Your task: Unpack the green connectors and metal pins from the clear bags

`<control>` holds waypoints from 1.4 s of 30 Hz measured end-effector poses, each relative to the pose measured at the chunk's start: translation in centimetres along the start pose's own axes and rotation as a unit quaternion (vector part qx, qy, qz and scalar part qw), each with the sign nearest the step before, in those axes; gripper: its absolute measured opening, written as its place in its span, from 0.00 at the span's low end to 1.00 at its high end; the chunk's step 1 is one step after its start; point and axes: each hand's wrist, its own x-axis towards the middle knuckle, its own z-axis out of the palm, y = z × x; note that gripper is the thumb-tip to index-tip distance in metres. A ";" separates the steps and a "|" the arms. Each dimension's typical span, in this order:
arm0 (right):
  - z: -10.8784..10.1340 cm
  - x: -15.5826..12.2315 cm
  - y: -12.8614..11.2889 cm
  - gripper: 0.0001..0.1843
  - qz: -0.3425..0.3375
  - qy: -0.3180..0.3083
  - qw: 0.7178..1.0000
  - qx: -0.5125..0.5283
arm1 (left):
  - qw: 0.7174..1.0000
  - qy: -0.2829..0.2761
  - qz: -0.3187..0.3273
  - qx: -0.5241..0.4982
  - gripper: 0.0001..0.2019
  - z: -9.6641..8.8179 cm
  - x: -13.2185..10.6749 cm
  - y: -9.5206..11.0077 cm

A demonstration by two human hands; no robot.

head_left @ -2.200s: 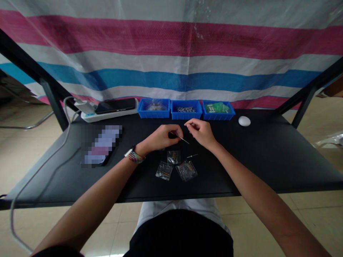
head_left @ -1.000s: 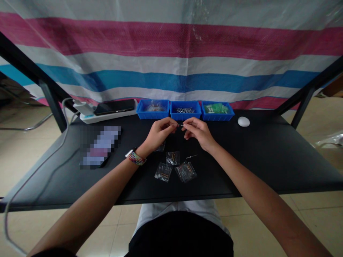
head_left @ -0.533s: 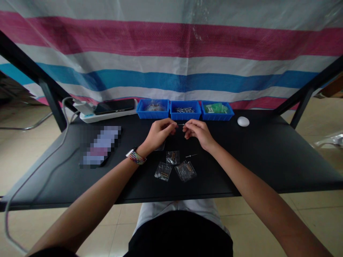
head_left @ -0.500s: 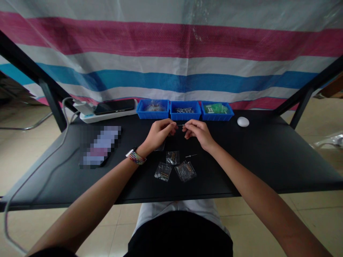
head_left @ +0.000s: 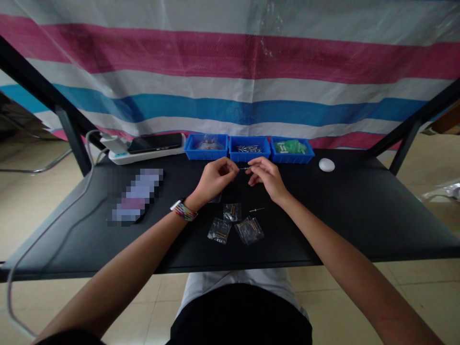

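Between my hands, a thin silver blind rivet (head_left: 244, 168) spans the small gap from fingertip to fingertip. My left hand (head_left: 217, 176) pinches one end of it, and my right hand (head_left: 266, 176) has its fingers closed round the other end. Both hands hover just in front of the middle blue bin (head_left: 249, 156), which holds many similar rivets (head_left: 249, 149). Nearer to me lies a single loose rivet (head_left: 257, 209). Beside it are small clear plastic bags with brass-coloured pins: one bag (head_left: 232, 212), a second (head_left: 219, 231) and an overlapping pile (head_left: 250, 231). Another bag (head_left: 216, 198) is partly hidden under my left hand.
The left blue bin (head_left: 205, 155) contains clear plastic bags; the right blue bin (head_left: 292, 158) contains green-tinted bags with white pieces. A white round object (head_left: 327, 165) sits at the right. On the left are a power strip (head_left: 151, 156) bearing a phone (head_left: 155, 142), a blurred-out phone (head_left: 136, 196) and a cable (head_left: 53, 220).
My left fingers have shifted slightly at their end of the rivet, the index finger now more arched. Both hands stay in nearly the same place; the view has moved very slightly.
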 end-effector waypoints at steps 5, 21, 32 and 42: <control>0.0 -0.1 -0.2 0.17 0.015 -0.013 1.000 -0.011 | 0.999 0.035 0.027 0.018 0.05 0.1 -0.1 0.2; 0.4 -0.3 -0.6 0.14 -0.048 0.000 0.999 -0.014 | 0.999 -0.050 -0.004 0.008 0.12 -0.7 0.2 -0.1; 0.2 -0.2 -0.2 0.13 0.008 0.004 1.000 0.011 | 0.997 0.006 0.048 0.053 0.04 -0.2 -0.3 0.8; -1.2 1.5 -1.6 0.07 -0.197 0.184 0.955 -0.127 | 0.994 -0.085 0.032 0.055 0.05 0.3 -0.7 1.6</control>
